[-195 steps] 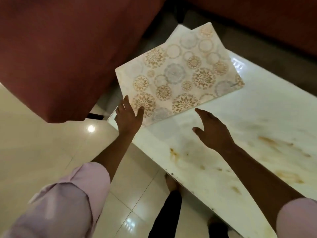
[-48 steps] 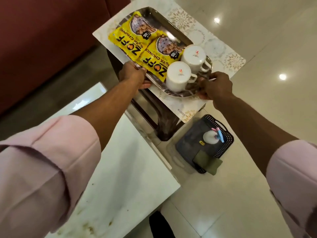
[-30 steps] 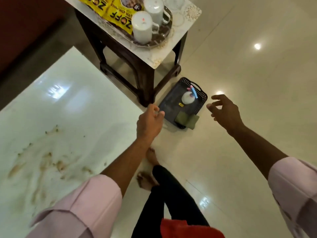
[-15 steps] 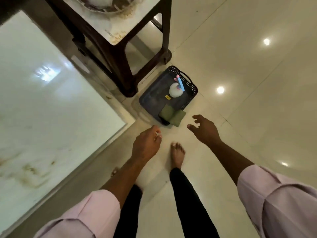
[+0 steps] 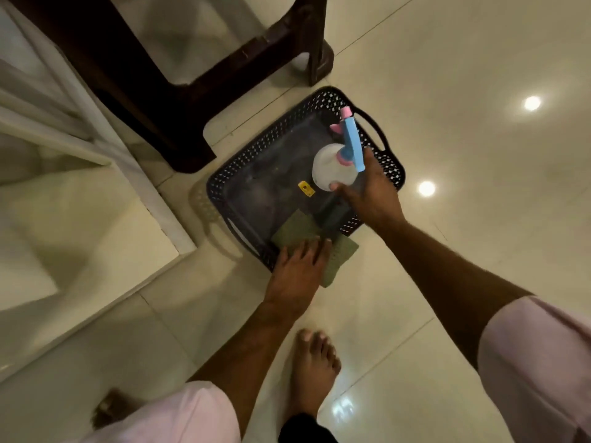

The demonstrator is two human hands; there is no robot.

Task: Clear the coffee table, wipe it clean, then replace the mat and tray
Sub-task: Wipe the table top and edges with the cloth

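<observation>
A black perforated basket (image 5: 271, 135) stands on the tiled floor. Inside it is a white spray bottle (image 5: 329, 164) with a blue and pink trigger head. A green cloth (image 5: 295, 230) hangs over the basket's near rim. My left hand (image 5: 297, 273) lies flat on that cloth with the fingers stretched over it. My right hand (image 5: 374, 196) wraps around the spray bottle, thumb on its body. The white coffee table's corner (image 5: 80, 235) shows at the left. The mat and tray are out of view.
The dark wooden side table's legs (image 5: 179, 91) stand just behind the basket. My bare right foot (image 5: 313, 369) is on the floor below the hands. Glossy tiles with light reflections stretch to the right.
I have bent down and both hands have reached the basket. The left hand landed on the green cloth and the right hand closed around the spray bottle.
</observation>
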